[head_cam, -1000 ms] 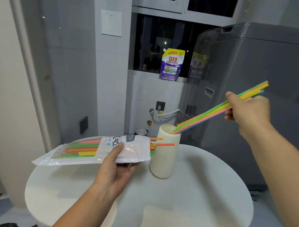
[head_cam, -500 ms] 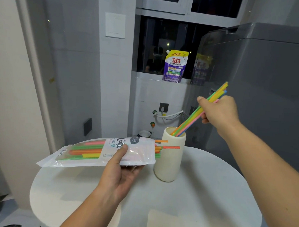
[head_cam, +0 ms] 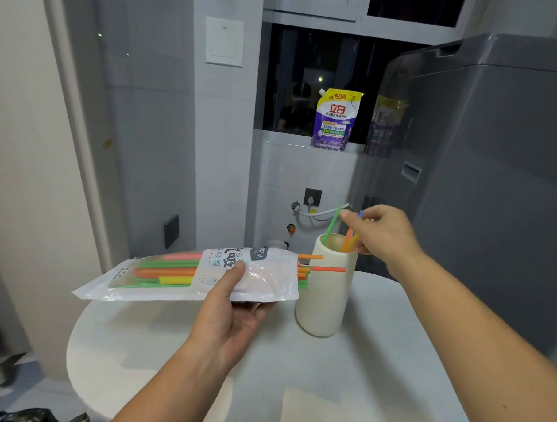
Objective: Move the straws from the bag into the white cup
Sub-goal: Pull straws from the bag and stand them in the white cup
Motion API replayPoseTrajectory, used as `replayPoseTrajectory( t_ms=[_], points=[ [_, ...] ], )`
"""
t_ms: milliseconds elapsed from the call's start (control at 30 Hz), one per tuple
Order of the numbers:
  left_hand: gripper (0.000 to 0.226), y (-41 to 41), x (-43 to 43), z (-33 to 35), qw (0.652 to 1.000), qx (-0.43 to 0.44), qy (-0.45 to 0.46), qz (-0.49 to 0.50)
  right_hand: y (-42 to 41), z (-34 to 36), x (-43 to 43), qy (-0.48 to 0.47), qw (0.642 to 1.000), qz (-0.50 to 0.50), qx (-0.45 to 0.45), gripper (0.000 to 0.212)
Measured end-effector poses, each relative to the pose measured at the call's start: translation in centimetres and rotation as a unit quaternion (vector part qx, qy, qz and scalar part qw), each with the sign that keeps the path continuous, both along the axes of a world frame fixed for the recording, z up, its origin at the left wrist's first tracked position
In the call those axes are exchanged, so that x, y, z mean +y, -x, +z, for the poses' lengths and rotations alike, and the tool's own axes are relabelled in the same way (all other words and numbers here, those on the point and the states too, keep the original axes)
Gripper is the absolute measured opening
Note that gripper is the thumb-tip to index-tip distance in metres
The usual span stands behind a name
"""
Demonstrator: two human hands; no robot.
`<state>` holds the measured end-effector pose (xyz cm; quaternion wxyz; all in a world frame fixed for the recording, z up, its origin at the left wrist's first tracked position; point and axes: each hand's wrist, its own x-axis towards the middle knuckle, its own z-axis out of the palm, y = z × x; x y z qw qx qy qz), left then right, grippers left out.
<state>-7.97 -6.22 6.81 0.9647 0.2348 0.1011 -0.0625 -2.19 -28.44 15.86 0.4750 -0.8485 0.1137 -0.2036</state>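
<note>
My left hand grips a white plastic bag of coloured straws, held level above the table with its open end pointing right. Orange and green straw ends stick out of that end, in front of the cup. The tall white cup stands upright on the round white table. My right hand is just above and right of the cup's rim, its fingers still around the tops of several straws that stand inside the cup. A green straw leans left out of the cup.
A grey washing machine stands close behind and right of the table. A purple detergent pouch sits on the window sill at the back. A wall socket and hose are behind the cup. A dark bag lies on the floor at bottom left.
My right hand came down and left, lowering the bundle of straws from a slant above the cup into it. The green straw has fallen to the cup's left side. The bag stayed level.
</note>
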Motion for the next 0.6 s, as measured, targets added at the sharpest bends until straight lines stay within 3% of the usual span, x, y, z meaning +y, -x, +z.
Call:
replayPoseTrajectory(
  t_ms=[100,167,367,500,600],
  points=[
    [0.036,0.1,0.2,0.2,1.000,-0.005,-0.003,-0.001,1.5,0.1,0.0,0.065,0.991,-0.093,-0.071,0.036],
    [0.036,0.1,0.5,0.4,1.000,-0.014,-0.009,-0.002,3.5,-0.3,0.5,0.039,0.986,-0.108,-0.125,0.034],
    [0.032,0.7,0.6,0.9,0.997,-0.063,-0.047,-0.021,7.0,-4.7,4.5,-0.098,0.993,0.051,-0.050,0.044],
    [0.052,1.2,0.3,0.9,0.991,-0.094,-0.089,-0.020,7.2,-6.1,5.9,-0.149,0.985,0.071,-0.044,0.051],
    [0.051,1.4,0.2,0.7,0.989,-0.101,-0.109,-0.017,7.5,-6.3,6.5,-0.159,0.983,0.072,-0.056,0.044]
  ],
)
